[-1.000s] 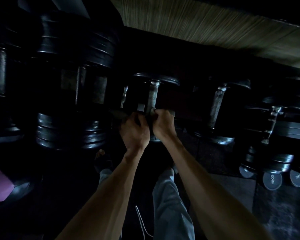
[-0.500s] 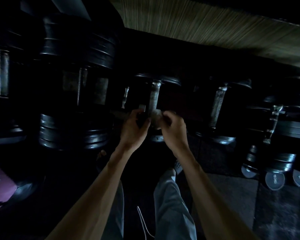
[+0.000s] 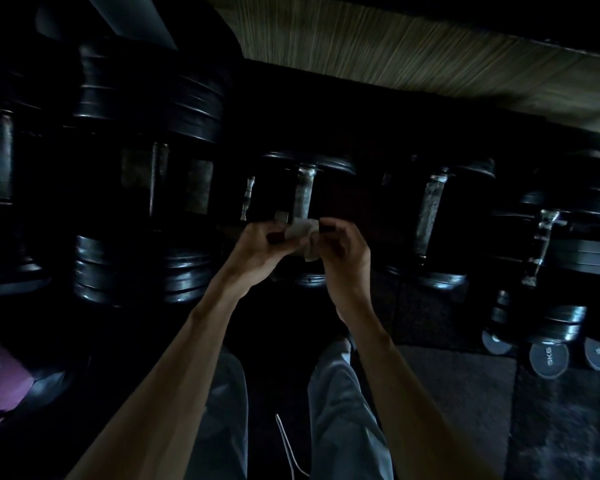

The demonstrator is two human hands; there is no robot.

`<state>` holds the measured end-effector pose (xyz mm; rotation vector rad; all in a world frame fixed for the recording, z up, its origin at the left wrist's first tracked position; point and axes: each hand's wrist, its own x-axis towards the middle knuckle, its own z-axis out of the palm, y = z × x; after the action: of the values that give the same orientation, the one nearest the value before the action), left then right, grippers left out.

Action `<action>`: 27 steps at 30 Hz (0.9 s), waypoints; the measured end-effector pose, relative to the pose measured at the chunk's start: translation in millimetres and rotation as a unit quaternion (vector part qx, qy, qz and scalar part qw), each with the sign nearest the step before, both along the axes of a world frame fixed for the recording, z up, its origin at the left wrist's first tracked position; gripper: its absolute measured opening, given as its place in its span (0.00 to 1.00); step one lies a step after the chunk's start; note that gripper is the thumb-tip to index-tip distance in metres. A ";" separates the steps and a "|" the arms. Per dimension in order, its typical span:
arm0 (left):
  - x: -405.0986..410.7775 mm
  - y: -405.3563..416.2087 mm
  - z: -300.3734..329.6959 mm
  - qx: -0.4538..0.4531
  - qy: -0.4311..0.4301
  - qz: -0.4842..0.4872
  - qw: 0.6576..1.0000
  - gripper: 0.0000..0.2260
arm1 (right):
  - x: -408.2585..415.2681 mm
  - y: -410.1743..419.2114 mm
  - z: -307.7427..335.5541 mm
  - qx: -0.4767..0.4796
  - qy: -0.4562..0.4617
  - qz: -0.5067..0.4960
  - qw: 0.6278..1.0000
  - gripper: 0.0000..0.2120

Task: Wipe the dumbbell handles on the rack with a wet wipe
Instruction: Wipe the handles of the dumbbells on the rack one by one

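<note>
Wipe [image 3: 301,229] held between both hands just in front of the centre handle [image 3: 305,194], clear of it. Left hand [image 3: 262,249] and right hand [image 3: 340,252] each pinch an edge, grip closed on the wipe (lighting poor). Further handle [image 3: 430,206] lies right of centre handle; rack not discernible.

Person, head view, dim light. Forearms bare, no sleeves in view, running from lower frame to centre; left hand [image 3: 257,247] and right hand [image 3: 343,251] ungloved. Light grey-blue trousers [image 3: 343,420] at bottom centre; thin pale cord [image 3: 286,445] between the legs.
</note>
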<state>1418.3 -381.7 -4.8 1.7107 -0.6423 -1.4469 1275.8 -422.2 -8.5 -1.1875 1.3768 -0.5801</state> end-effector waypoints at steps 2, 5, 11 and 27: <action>3.3 0.4 1.6 0.006 -0.003 -0.005 1.000 0.11 | 0.4 2.0 -3.4 -0.004 0.004 -0.004 1.000 0.12; 10.6 -0.1 -2.7 0.007 -0.005 -0.001 1.000 0.11 | 2.6 3.4 -8.1 -0.028 0.028 -0.008 0.999 0.14; 7.8 -18.2 -19.8 0.067 -0.216 0.121 0.967 0.07 | -2.7 23.3 -16.9 -0.177 0.164 0.053 0.969 0.09; 7.2 -68.3 -42.0 0.094 -0.176 0.097 0.975 0.09 | -1.6 35.5 -27.9 -0.113 0.171 0.089 0.975 0.12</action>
<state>1425.5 -450.0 -46.9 2.1428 -0.5144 -1.1050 1274.2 -386.7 -36.3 -1.6346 1.4974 -0.4249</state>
